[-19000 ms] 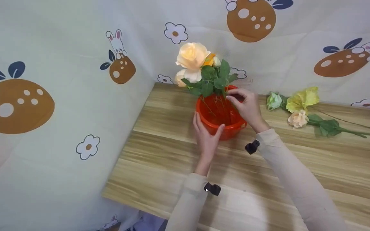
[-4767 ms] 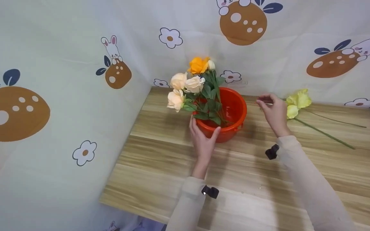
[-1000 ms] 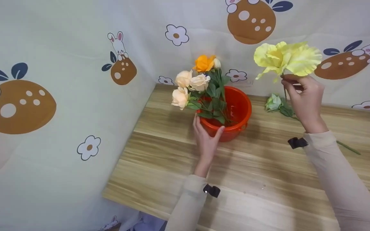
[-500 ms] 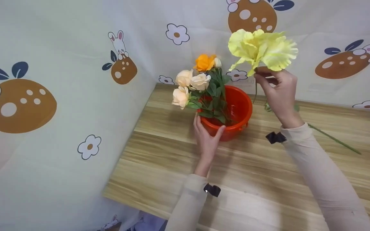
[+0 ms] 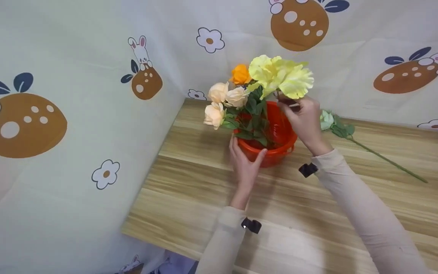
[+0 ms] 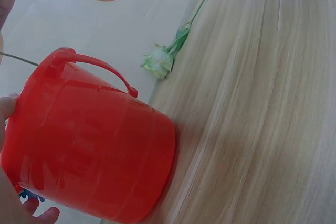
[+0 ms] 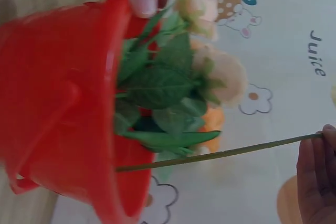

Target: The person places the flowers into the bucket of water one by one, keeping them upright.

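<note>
A red bucket stands on the table, holding artificial flowers: three peach roses and an orange flower with green leaves. My left hand grips its near left rim, the thumb at the edge. Above the opening, my right hand pinches the thin stem of a yellow artificial flower just under the bloom. In the right wrist view that stem runs down past the rim into the bucket; its lower end is hidden.
A pale green rose lies right of the bucket, its long stem stretching toward the right. The wooden table meets patterned cloth walls behind and at the left. The bucket's handle hangs at its side.
Over the last second my right hand has carried the yellow flower left, then lowered its stem into the bucket. Earlier, a peach rose left the table. My left hand stays on the bucket.
</note>
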Motion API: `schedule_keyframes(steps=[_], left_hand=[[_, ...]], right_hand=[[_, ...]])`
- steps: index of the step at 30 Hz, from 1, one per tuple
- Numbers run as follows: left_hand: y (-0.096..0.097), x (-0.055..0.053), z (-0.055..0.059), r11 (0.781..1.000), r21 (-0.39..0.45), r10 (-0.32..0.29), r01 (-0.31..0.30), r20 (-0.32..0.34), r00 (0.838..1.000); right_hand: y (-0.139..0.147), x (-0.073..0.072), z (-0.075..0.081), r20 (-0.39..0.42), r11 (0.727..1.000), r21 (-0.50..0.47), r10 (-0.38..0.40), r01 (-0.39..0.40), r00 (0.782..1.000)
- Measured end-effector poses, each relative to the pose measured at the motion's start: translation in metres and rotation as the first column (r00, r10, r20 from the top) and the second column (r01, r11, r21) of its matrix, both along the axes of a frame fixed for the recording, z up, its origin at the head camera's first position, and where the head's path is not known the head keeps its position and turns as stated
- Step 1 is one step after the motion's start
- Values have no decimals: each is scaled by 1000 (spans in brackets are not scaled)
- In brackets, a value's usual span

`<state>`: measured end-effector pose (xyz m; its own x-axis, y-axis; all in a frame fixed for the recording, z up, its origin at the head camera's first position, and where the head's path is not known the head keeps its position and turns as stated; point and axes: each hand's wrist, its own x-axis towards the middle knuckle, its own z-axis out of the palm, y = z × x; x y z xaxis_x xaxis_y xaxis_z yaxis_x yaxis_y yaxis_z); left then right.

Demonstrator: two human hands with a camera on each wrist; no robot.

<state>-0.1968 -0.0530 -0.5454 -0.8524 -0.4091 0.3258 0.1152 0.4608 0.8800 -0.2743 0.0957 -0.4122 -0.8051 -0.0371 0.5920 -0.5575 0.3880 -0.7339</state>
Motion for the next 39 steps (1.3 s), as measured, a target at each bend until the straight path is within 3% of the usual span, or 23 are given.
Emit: schedule_keyframes(steps=[12, 19, 29, 39], left_hand=[[0, 0, -1, 1000, -19, 6, -6, 15, 1000], [0, 0, -2, 1000, -15, 3, -3, 20, 1000], [-1, 0, -3, 1000, 10, -11, 11, 20, 1000], [0, -1, -3, 1000, 28, -10, 9, 24, 1000]], right_hand=[[-6, -19, -44, 174, 985, 175, -29, -2, 984], [-1, -24, -56, 255, 983, 175, 8, -55, 967], [23, -20, -62, 229, 987, 161, -17, -21, 973], [65, -22, -70, 204, 985, 155, -106, 74, 973]])
